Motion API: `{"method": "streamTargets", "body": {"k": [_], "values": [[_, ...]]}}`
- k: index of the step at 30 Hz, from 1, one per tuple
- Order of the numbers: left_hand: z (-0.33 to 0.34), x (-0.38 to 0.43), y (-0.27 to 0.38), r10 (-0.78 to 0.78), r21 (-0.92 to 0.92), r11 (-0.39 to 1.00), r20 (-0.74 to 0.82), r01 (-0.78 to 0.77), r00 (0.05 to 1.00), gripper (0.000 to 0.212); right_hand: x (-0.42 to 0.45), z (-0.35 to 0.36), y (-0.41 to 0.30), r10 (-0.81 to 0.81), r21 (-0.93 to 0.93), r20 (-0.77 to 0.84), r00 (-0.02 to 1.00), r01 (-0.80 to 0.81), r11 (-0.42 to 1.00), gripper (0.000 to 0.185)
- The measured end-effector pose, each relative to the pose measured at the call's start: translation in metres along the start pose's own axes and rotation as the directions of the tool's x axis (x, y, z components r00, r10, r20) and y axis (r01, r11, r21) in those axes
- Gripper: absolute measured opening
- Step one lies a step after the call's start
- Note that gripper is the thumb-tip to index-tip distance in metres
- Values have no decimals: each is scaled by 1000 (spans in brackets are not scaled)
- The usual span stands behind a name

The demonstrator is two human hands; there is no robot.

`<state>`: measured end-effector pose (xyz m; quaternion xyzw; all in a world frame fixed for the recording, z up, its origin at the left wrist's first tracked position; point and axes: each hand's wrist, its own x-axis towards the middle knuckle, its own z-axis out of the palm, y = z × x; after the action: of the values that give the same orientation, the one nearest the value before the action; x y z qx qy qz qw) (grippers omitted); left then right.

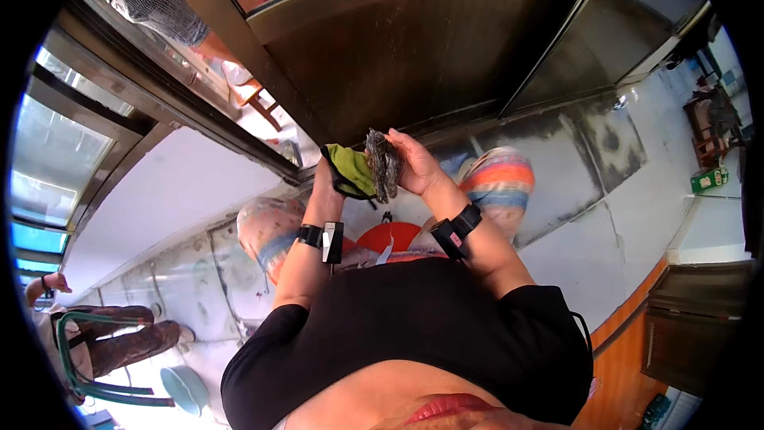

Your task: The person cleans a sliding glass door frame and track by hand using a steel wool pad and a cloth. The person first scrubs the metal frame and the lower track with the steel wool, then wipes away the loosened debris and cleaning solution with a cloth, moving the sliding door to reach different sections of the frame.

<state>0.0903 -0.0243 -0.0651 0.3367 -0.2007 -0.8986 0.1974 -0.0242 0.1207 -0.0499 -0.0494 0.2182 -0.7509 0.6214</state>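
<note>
My left hand (327,186) holds a green cloth (351,171) with a dark edge, in front of my knees. Against the cloth's right side is a dark, shaggy clump (383,162), whose material I cannot make out for certain. My right hand (414,161) grips this clump from the right, fingers pointing up and away from me. Both hands are close together, and part of the left fingers is hidden by the cloth. Just beyond them stands a dark metal door panel (406,60) with a frame.
Stained floor tiles (573,221) spread around me. A red round seat (388,239) lies below my arms. At the lower left are a person (119,334), a green tubular frame (68,352) and a light blue basin (184,391). Another person (155,6) is behind the door frame.
</note>
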Motion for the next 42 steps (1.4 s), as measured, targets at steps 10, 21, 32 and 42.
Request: {"method": "streamTargets", "body": {"k": [10, 21, 32, 42], "values": [[34, -39, -33, -183, 10, 982, 310, 189, 933, 66, -29, -14, -15, -297, 230, -60, 953, 303, 925, 38], [-16, 23, -5, -402, 244, 914, 456, 323, 794, 44, -271, -102, -89, -872, -139, -402, 281, 922, 361, 40], [17, -3, -15, -203, 541, 826, 29, 155, 979, 41, -459, -318, 222, -231, -212, -961, -150, -135, 968, 80], [45, -15, -27, -310, 478, 870, 339, 122, 888, 40, -197, 15, -47, -822, -919, 359, 442, 15, -394, 84]]}}
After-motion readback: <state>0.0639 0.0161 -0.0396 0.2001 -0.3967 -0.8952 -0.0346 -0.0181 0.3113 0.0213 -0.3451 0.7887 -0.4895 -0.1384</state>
